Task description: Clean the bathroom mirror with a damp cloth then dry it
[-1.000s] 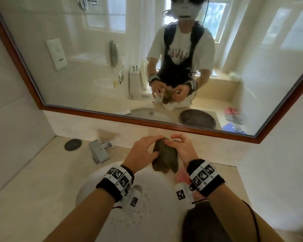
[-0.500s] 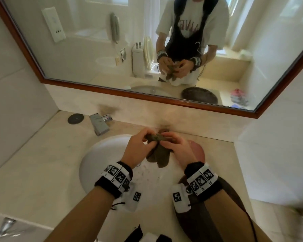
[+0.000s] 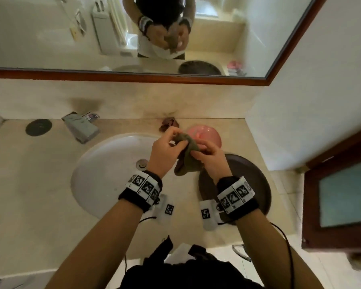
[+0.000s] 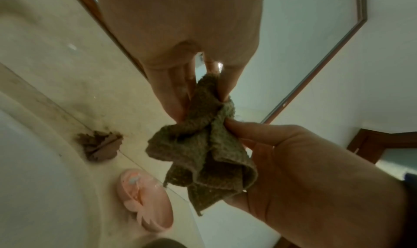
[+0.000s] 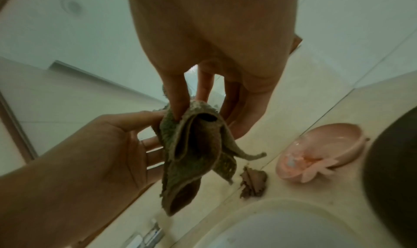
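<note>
Both hands are working the cloth [image 3: 187, 157] in the air just above the right edge of the sink [image 3: 104, 170], in front of the mirror [image 3: 50, 38]. The left hand [image 3: 165, 155] is pinching the cloth's top fold between thumb and fingertips, its other fingers loosely curled. The right hand [image 3: 211, 161] is gripping the same bunched top from the other side, with the rest of the olive fabric hanging down in soft folds between the two palms. Beyond the sink, against the backsplash, a pink dish [image 3: 204, 136] and a small brown scrap [image 3: 169, 123] are sitting on the desk [image 3: 29, 195], and the tap [image 3: 79, 127] is standing at the sink's far left.

This looks like the preparing step: the cloth is being gathered or refolded, and the glass is not yet being touched. Whether the fabric is already damp I cannot tell. The next move probably calls for shaping the cloth into a flat pad in one hand, then raising it past the sink to the mirror's surface.
</note>
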A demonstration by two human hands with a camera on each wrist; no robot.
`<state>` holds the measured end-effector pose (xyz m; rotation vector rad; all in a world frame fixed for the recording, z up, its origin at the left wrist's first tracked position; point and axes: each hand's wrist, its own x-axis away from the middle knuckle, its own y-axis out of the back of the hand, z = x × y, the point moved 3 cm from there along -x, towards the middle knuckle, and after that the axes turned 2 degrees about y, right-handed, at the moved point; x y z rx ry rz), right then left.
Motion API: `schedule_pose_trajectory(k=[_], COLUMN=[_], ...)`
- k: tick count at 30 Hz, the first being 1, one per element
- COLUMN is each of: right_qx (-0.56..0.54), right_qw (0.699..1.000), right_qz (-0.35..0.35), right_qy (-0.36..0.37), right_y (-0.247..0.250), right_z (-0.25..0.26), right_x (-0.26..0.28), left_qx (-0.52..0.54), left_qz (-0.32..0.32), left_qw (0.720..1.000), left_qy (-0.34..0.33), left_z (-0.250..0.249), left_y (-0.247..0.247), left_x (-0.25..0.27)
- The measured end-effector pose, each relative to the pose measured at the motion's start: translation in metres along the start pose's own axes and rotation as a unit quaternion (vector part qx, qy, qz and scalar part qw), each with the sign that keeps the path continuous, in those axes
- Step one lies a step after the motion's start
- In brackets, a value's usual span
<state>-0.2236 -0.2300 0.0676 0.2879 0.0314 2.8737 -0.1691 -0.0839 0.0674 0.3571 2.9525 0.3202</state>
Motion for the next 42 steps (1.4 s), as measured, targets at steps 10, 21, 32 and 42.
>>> schedule_pose_trajectory(k=[10,21,32,42], right_qx=[0.122,0.226,0.272,0.318], right_qw=[0.978,0.942,0.934,0.928], right_qz=[-0.151,-0.213,-0.152,-0.115], right_qy=[-0.073,-0.13,-0.177,-0.158], right_y=[0.065,0.133,0.164,0.166], right_z=[-0.047,-0.078,-0.102,-0.106], right_x=[0.054,0.048,0.022,0.002], left_qx=[0.009,-0.026,-0.175,-0.224], left_qz=[0.15,0.25,0.245,0.226], left_qw=[0.989,0.965,0.952,0.948], left_qy=[0.014,0.074,0.056,0.026], left_z=[0.015,0.032,0.063,0.073], left_y=[-0.073,-0.146,-0.182,-0.187], left_x=[0.025,0.02,0.013,0.0])
